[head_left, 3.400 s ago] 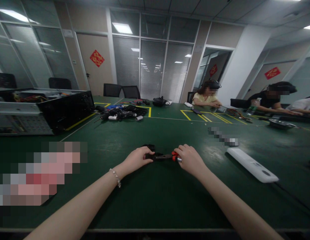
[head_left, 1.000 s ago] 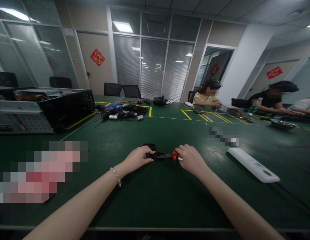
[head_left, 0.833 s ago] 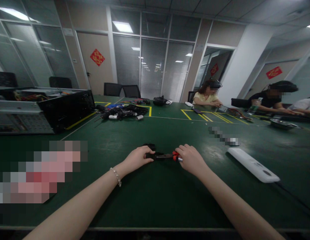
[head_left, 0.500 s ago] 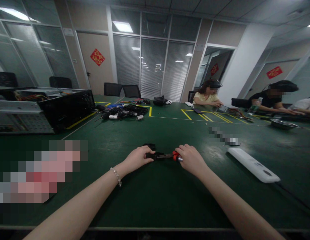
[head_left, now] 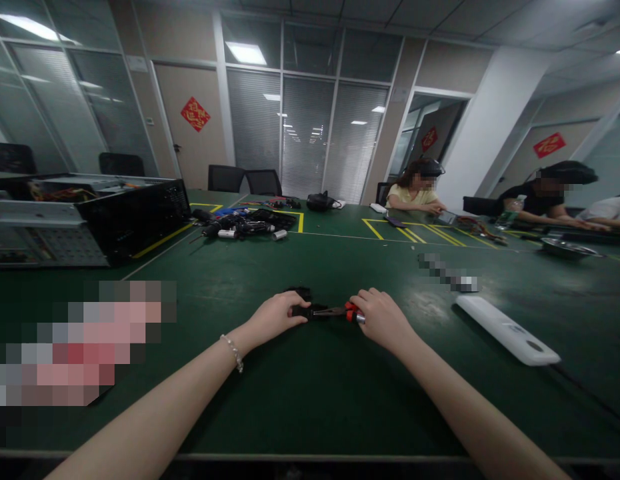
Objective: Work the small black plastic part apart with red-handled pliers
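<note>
Leftward sits a computer case, rightward a white corded bar; palms down, the left hand pinches a black handle, the right hand grips red-handled pliers.

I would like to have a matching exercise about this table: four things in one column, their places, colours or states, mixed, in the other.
1. left hand
2. right hand
3. computer case
4. corded device

A. white, lying at the right
B. holding a red-handled tool
C. partly black, at the left
D. gripping a black piece

Pairs: 1-D, 2-B, 3-C, 4-A
</note>
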{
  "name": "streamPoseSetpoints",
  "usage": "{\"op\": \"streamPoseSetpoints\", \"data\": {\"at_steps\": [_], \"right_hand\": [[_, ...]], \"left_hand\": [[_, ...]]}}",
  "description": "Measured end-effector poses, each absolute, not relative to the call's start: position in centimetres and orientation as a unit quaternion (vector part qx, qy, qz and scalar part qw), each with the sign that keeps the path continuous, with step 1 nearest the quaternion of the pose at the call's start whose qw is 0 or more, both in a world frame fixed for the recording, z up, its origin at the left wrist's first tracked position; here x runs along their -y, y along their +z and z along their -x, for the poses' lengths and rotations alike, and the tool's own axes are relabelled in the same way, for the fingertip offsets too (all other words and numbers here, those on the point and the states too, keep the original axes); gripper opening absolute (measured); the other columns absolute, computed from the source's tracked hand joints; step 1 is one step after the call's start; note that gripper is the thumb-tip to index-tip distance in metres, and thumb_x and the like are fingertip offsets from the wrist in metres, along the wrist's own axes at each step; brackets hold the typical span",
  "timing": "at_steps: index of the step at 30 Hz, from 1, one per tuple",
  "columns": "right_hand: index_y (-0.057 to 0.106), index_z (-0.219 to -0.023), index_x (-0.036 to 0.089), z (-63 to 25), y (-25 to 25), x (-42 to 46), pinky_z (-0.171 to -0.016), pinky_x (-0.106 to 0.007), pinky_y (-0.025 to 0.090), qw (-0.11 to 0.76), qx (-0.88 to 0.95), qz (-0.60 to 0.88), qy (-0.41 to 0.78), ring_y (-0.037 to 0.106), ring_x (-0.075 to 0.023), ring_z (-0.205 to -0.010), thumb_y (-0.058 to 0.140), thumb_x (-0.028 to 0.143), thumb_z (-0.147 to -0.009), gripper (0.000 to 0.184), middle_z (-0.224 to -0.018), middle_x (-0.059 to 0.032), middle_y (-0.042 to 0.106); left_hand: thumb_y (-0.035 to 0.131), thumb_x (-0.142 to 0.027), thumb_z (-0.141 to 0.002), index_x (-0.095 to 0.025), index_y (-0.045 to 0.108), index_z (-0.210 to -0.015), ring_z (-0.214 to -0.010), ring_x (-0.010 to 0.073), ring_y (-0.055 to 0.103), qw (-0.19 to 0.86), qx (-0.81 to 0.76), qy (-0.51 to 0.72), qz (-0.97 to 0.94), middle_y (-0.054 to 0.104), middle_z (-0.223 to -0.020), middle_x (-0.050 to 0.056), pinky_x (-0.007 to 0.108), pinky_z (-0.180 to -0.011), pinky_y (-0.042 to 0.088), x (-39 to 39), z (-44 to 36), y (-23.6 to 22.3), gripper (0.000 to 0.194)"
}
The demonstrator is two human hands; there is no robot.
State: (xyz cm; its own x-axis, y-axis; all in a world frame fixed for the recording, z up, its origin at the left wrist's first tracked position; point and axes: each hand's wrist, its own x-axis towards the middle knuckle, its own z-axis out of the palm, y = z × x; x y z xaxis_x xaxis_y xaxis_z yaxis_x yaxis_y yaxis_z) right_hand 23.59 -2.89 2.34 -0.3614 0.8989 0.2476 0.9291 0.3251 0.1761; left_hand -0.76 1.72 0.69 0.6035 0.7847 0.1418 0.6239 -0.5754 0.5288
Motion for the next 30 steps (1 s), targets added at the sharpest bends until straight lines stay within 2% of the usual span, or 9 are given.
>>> {"op": "streamPoseSetpoints", "data": {"at_steps": [12, 22, 30], "right_hand": [[0.056, -0.097, 0.019, -23.85, 1.83, 2.63, -0.067, -0.027, 0.035, 0.04, 0.808, 0.58, -0.092, 0.049, -0.0164, -0.078, 0.046, 0.017, -0.069, 0.03, -0.089, -0.0058, 0.057], [0.056, -0.1, 0.017, -23.63, 2.17, 2.82, -0.069, -0.029, 0.035, 0.046, 0.808, 0.572, -0.134, 0.047, -0.0186, -0.082, 0.047, 0.017, -0.069, 0.032, -0.093, -0.0073, 0.057], [0.056, -0.099, 0.018, -23.71, 2.03, 2.77, -0.067, -0.027, 0.035, 0.043, 0.805, 0.583, -0.102, 0.048, -0.0167, -0.078, 0.047, 0.017, -0.07, 0.03, -0.09, -0.0062, 0.057]], "left_hand": [[0.056, -0.031, -0.074, -0.025, 0.055, -0.105, -0.068, 0.0118, 0.051, 0.217, -0.389, 0.19, -0.875, 0.056, -0.099, 0.001, 0.023, -0.061, 0.041, -1.87, 0.85, 0.49, 0.032], [0.056, -0.031, -0.074, -0.024, 0.056, -0.104, -0.065, 0.0108, 0.05, 0.209, -0.387, 0.202, -0.875, 0.056, -0.1, 0.001, 0.023, -0.061, 0.041, -1.92, 0.81, 0.19, 0.031], [0.056, -0.032, -0.074, -0.024, 0.055, -0.105, -0.066, 0.0111, 0.05, 0.217, -0.383, 0.199, -0.875, 0.055, -0.1, 0.001, 0.023, -0.06, 0.041, -2.02, 0.97, 0.14, 0.031]]}}
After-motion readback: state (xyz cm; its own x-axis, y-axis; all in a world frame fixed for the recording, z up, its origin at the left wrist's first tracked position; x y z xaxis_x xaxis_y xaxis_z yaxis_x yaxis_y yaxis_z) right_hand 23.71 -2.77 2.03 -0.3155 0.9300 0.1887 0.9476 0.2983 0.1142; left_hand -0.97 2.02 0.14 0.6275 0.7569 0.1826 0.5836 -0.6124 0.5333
